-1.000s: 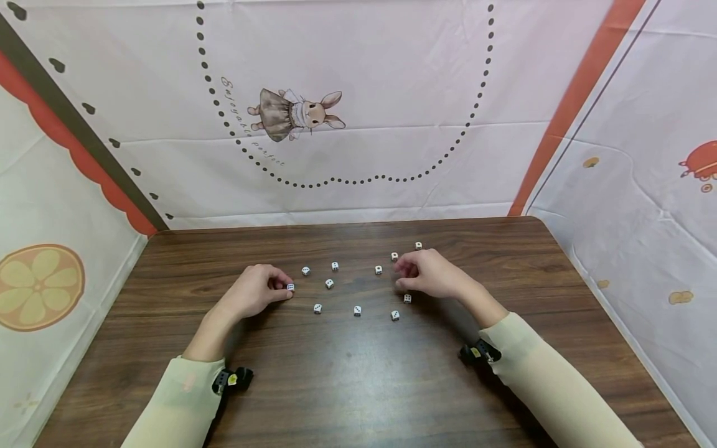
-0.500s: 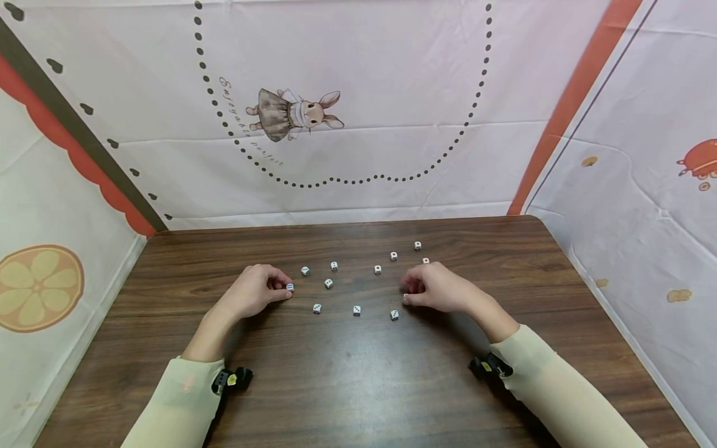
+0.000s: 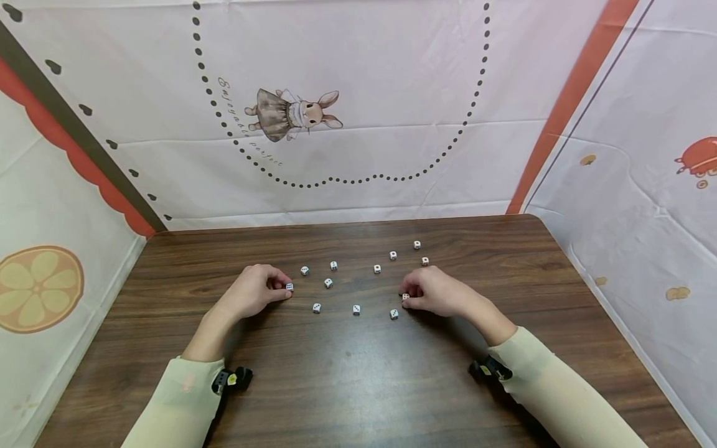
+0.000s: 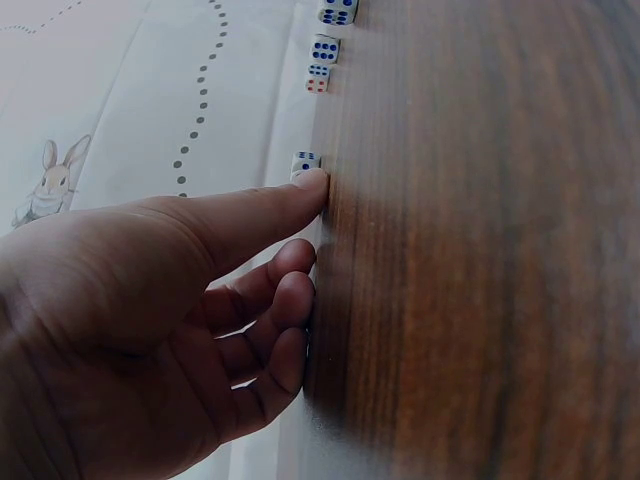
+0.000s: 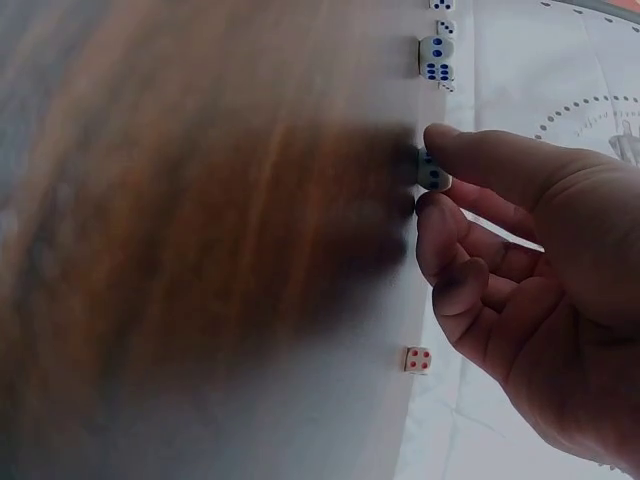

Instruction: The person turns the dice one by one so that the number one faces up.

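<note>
White, round-cornered dice (image 3: 356,310) lay scattered over the glossy, wood-grained table (image 3: 347,373). Bent low, the left hand (image 3: 254,291) pinched the leftmost die (image 3: 289,287); the right hand (image 3: 435,290), similarly curled, pinched a second die (image 3: 406,297) beyond the nearest row.

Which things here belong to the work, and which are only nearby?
Likely in use: left hand pinching a white cubic die; right hand pinching another white die; ten loose white dice; brown wooden table.
Just around: white rabbit-printed cloth; black wrist devices.
</note>
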{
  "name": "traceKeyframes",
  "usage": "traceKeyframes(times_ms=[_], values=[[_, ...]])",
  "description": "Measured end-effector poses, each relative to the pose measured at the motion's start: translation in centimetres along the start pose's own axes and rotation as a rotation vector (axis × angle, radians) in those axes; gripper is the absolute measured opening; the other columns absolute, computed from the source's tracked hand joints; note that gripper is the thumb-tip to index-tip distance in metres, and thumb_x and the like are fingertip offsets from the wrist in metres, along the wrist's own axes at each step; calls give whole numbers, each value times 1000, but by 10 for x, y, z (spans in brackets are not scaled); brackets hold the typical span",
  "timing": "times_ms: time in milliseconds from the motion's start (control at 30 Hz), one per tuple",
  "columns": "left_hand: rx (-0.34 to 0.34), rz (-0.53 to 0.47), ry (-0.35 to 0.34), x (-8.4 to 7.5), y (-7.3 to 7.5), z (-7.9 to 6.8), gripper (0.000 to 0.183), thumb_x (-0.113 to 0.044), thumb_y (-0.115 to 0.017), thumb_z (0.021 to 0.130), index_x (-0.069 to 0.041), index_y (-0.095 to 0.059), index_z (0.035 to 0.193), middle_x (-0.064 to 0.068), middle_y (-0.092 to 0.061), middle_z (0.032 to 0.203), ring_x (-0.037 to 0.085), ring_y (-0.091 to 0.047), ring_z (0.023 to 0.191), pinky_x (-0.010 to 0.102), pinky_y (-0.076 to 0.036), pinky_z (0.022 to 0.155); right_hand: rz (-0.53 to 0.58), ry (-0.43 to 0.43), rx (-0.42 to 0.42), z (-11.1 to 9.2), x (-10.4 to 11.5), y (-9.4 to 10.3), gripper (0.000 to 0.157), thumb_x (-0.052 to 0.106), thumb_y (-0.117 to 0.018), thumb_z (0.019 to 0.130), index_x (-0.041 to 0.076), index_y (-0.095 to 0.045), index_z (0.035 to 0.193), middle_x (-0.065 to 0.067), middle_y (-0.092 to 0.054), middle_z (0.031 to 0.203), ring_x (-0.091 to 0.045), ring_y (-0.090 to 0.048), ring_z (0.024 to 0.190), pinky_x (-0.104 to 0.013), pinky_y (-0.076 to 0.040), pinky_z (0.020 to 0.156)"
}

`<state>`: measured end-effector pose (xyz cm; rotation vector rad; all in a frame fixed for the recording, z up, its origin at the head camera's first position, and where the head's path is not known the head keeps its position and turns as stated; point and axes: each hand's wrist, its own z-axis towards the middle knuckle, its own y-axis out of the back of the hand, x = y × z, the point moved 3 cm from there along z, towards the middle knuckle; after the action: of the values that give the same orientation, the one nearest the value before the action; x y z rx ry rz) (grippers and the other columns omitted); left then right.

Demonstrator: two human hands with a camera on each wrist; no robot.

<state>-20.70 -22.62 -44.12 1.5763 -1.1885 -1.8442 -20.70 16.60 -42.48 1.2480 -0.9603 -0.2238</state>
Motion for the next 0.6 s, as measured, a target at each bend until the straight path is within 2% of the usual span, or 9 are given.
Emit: traceKeyframes(times_ms=[233, 433, 600], values=[[6, -1, 2, -2, 1, 1, 8, -14, -84, 93, -11, -81, 100, -4, -66, 83, 14, -58, 79, 33, -47, 72, 33, -4, -11, -1, -2, 0, 5, 10, -78, 94, 10, -77, 99, 12, -65, 79, -2, -58, 72, -27, -52, 68], [9, -2, 3, -2, 1, 1, 8, -14, -83, 93, -11, -81, 100, -4, -65, 83, 14, -57, 79, 33, -47, 72, 78, -34, -8, -5, -2, 2, 6, 8, -77, 95, 9, -74, 100, 10, -66, 79, -5, -60, 73, -29, -52, 68], [9, -6, 3, -2, 1, 0, 8, -14, -84, 93, -11, -81, 100, -3, -65, 83, 14, -57, 79, 33, -47, 71, 71, -16, -20, -7, -4, 4, 7, 8, -78, 94, 11, -75, 100, 11, -65, 82, -5, -60, 75, -29, -52, 70]])
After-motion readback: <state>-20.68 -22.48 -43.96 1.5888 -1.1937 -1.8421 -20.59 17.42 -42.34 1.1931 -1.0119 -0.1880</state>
